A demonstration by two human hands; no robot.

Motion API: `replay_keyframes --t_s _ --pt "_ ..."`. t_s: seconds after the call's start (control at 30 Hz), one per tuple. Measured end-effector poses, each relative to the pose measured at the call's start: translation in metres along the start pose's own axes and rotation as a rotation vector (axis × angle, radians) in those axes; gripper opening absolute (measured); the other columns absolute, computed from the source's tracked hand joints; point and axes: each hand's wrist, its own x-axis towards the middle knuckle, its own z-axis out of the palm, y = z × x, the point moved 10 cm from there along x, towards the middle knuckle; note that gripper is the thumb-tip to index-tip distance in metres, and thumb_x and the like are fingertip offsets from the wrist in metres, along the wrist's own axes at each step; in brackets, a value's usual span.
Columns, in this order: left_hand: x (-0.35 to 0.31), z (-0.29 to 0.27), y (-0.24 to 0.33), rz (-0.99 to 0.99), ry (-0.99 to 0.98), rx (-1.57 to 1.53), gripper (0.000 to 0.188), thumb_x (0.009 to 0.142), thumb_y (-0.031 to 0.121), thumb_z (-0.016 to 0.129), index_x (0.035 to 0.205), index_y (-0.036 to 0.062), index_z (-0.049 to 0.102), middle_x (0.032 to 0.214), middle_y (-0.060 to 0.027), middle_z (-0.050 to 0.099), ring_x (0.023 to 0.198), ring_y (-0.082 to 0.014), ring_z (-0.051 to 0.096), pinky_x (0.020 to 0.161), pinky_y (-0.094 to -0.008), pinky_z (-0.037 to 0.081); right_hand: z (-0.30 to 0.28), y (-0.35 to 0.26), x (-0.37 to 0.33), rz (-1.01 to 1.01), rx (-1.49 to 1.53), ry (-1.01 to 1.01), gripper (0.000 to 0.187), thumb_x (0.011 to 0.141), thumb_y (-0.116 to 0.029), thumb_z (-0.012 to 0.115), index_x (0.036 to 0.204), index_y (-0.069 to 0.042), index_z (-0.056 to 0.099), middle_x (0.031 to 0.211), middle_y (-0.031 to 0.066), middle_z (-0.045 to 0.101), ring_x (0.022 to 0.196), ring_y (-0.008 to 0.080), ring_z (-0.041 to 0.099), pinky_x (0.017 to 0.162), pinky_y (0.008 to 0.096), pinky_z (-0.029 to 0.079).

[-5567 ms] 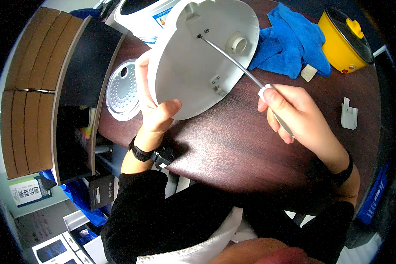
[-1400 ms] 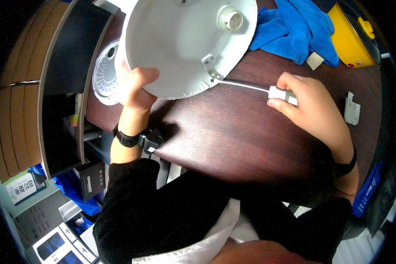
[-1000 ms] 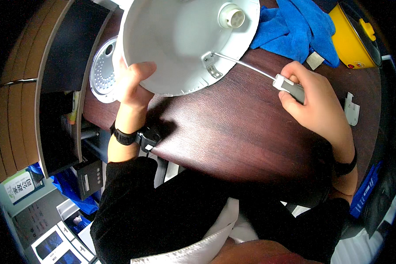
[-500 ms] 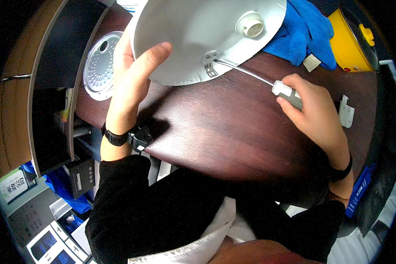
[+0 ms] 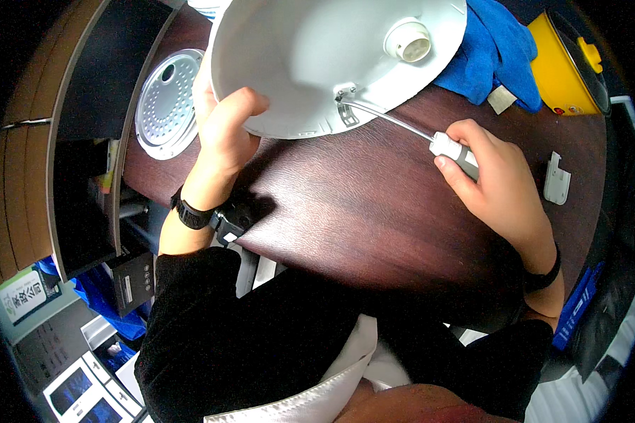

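Observation:
At the far side of the table, my left hand (image 5: 229,130) grips the left rim of a large white plastic shell (image 5: 289,63), thumb inside and the other fingers mostly hidden behind it. The shell is tilted so its hollow inside faces me. A round, cup-like fitting (image 5: 410,42) stands inside it on the right. My right hand (image 5: 501,173) is closed around the grey-and-white handle of a screwdriver (image 5: 395,120). The screwdriver's shaft points left, its tip at a small slotted bracket (image 5: 347,113) near the shell's lower edge; whether it sits in a screw I cannot tell.
A perforated round plate (image 5: 169,116) lies left of the shell on the dark brown table (image 5: 346,204). Beyond the right hand are a blue cloth (image 5: 497,53) and a yellow pot (image 5: 557,74) with a dark lid. A small white plastic piece (image 5: 557,182) lies at the right. Shelves border the left.
The shell has shifted slightly right, its bracket moving right and a little down. My left hand has moved with it. The screwdriver handle has come slightly left, its tip still at the bracket.

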Motion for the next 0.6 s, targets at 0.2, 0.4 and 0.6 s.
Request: replay_keyframes --t_s 0.2,0.4,0.6 --pt "0.000 0.000 0.011 0.139 -0.032 0.055 0.058 0.060 0.012 0.063 0.112 0.0017 0.038 0.113 -0.0188 0.047 0.102 -0.0282 0.048 0.086 -0.0366 0.042 -0.001 0.002 -0.002 0.008 -0.025 0.002 0.023 0.080 -0.021 0.060 0.091 -0.004 0.050 0.080 0.0170 0.059 0.072 0.0355 0.059 0.060 0.0417 0.045" --pt "-0.002 0.000 0.018 0.273 -0.059 0.159 0.050 0.060 0.010 0.063 0.104 0.0018 0.041 0.109 -0.0188 0.049 0.099 -0.0285 0.050 0.082 -0.0362 0.043 -0.001 0.003 -0.003 0.012 -0.039 0.002 0.023 0.080 -0.022 0.060 0.091 -0.004 0.050 0.079 0.0165 0.059 0.070 0.0351 0.059 0.059 0.0416 0.045" --pt "-0.009 -0.002 0.026 0.468 -0.078 0.360 0.042 0.061 0.008 0.063 0.097 0.0019 0.043 0.106 -0.0188 0.051 0.095 -0.0287 0.051 0.079 -0.0359 0.044 -0.001 0.001 -0.003 0.007 -0.025 0.006 0.023 0.080 -0.022 0.059 0.091 -0.004 0.049 0.079 0.0169 0.059 0.070 0.0356 0.058 0.058 0.0417 0.045"
